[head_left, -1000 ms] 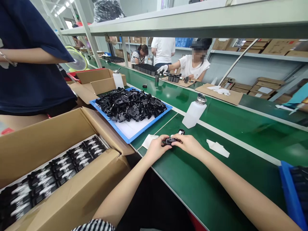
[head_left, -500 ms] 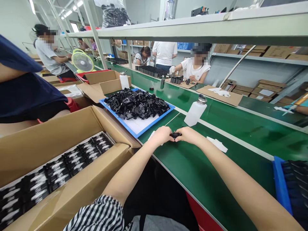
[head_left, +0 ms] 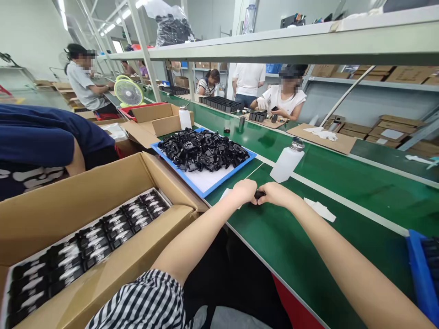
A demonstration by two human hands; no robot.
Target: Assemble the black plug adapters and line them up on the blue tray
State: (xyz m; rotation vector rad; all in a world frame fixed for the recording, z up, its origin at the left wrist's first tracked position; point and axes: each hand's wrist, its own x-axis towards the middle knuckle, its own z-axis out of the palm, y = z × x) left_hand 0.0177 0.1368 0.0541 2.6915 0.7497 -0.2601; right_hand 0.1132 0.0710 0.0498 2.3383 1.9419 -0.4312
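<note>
A small black plastic part (head_left: 259,195) is pinched between the fingertips of my left hand (head_left: 245,190) and my right hand (head_left: 273,193), just above the green bench top. Both hands are closed on it and hide most of its shape. Under my left hand lies a white cloth or tissue (head_left: 225,193). Another crumpled white tissue (head_left: 320,209) rests by my right forearm. Beyond my hands stands a white bottle with a metal cap (head_left: 288,161). A blue-rimmed tray (head_left: 209,187) with a heap of black plastic parts (head_left: 205,150) sits to the left.
At left, an open cardboard box (head_left: 171,224) holds rows of black parts. A blue bin (head_left: 419,269) stands at the right edge. A shelf (head_left: 274,43) spans overhead. Across the bench a co-worker (head_left: 284,98) handles parts; another person in navy (head_left: 51,141) bends beside the box.
The view has swung slightly left, so things appear farther right. My hands have turned the black part a little. The person in navy has bent down beside the box.
</note>
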